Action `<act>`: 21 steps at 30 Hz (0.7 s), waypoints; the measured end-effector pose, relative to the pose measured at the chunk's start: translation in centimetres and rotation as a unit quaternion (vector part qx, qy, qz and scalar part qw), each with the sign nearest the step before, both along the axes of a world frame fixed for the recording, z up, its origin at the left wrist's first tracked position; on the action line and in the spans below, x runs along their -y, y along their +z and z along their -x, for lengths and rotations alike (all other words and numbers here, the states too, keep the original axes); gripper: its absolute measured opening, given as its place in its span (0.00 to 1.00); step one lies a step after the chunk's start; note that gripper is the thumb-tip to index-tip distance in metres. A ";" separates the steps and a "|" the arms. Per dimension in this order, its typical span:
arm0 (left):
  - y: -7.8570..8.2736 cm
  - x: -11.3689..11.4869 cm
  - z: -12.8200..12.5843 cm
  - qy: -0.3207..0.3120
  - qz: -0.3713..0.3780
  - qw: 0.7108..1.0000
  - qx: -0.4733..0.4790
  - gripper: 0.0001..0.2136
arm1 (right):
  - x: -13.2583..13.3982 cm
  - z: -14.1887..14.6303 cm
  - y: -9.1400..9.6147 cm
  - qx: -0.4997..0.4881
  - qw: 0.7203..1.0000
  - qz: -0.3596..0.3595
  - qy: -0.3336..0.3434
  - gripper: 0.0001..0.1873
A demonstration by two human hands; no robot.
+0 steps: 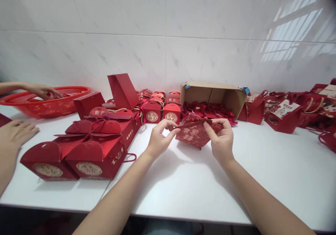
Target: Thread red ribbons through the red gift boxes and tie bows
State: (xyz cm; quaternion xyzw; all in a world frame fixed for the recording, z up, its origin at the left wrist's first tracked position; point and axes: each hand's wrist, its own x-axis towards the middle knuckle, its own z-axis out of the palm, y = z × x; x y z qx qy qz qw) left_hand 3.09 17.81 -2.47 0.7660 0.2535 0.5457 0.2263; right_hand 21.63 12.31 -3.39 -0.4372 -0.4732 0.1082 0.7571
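So a pale marbled tile wall (105, 11) is filling the whole back, with a barred window reflecting in it up on the right. Below that, a white table (288, 179) is running across the full width.

Biggest bunch on it: the front red gift boxes (91, 158), sitting close together on the left, round gold prints facing out. Over on the right, a jumble of red bags (285, 112) is leaning near the wall. A red plastic basket (55, 109) is sitting back left, then a cardboard box (223, 98) is lying with its mouth facing us, red ribbons (210, 113) spilling out. Just left of it, more small red boxes (172, 111) are standing in rows.

The held red carton (193, 133) is sitting right between my two hands, in front of the cardboard box, tilting a bit; can't tell if its bottom corner is touching the table. My left hand (161, 137) is pinching its left edge, and my right hand (222, 140) is gripping the right side, thumb pressing the front.

Somebody else's hand (43, 90) is dipping into the basket, can't tell what it's holding. Tiniest stuff: a red cord loop (131, 157) is curling beside the front boxes.
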 end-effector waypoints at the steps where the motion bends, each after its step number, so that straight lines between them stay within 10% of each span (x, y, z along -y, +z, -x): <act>1: 0.2 0.0 0.1 -0.003 0.005 1.000 -0.009 0.05 | 0.0 0.0 0.0 0.003 1.000 0.000 -0.009 0.13; 8: 1.2 0.5 0.2 -0.090 0.100 0.985 0.109 0.05 | 1.0 0.8 0.4 0.116 0.988 -0.034 -0.096 0.09; 15: 2.7 1.3 0.9 -0.073 0.069 0.955 0.278 0.12 | 2.5 2.2 0.5 0.319 0.935 -0.152 -0.017 0.15; 21: 2.8 2.3 1.1 -0.138 0.121 0.969 0.168 0.04 | 3.1 3.5 1.0 0.388 0.898 -0.207 0.021 0.15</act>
